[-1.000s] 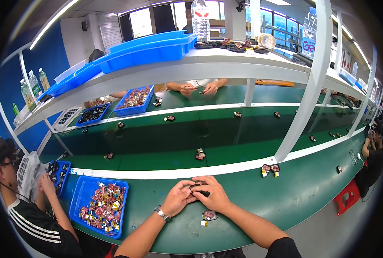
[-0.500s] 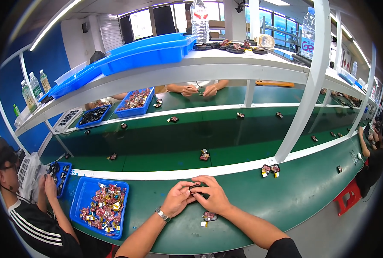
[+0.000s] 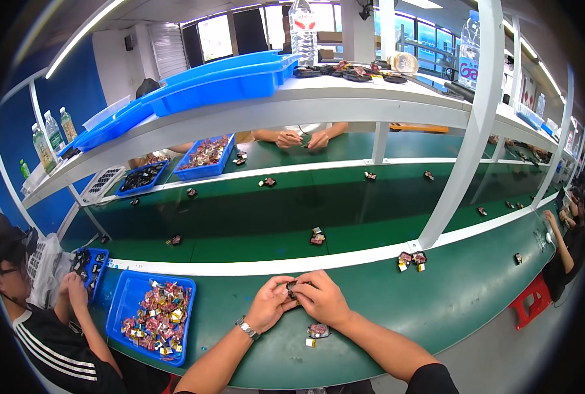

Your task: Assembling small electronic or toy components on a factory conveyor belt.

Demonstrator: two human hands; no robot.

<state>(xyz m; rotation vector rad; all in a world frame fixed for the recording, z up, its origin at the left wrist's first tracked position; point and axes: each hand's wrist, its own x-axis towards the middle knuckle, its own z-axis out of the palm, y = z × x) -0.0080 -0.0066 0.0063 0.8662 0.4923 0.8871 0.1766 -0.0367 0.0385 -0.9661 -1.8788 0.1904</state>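
Observation:
My left hand (image 3: 269,307), with a metal-band watch on its wrist, pinches a small black part (image 3: 290,289) over the green bench. The fingers of my right hand (image 3: 323,299) are bent onto the same part from the other side and hide much of it. Its exact kind is too small to make out. Just below my right hand, a small assembly (image 3: 318,330) of reddish board and black casing lies on the bench, a white and yellow piece beside it. A blue tray (image 3: 191,322) heaped with similar reddish, white and yellow pieces stands to the left.
Beyond a white rail (image 3: 240,268), a dark green belt (image 3: 260,236) carries scattered small assemblies. Two more assemblies (image 3: 412,261) sit against the rail at right. A white post (image 3: 460,144) and overhead shelf (image 3: 371,105) stand ahead. A co-worker (image 3: 49,335) sits at left near another blue tray (image 3: 99,269).
My right fingers have shifted and curled closer over the black part. The assemblies on the belt have moved slightly right. The co-worker at left has lowered their head.

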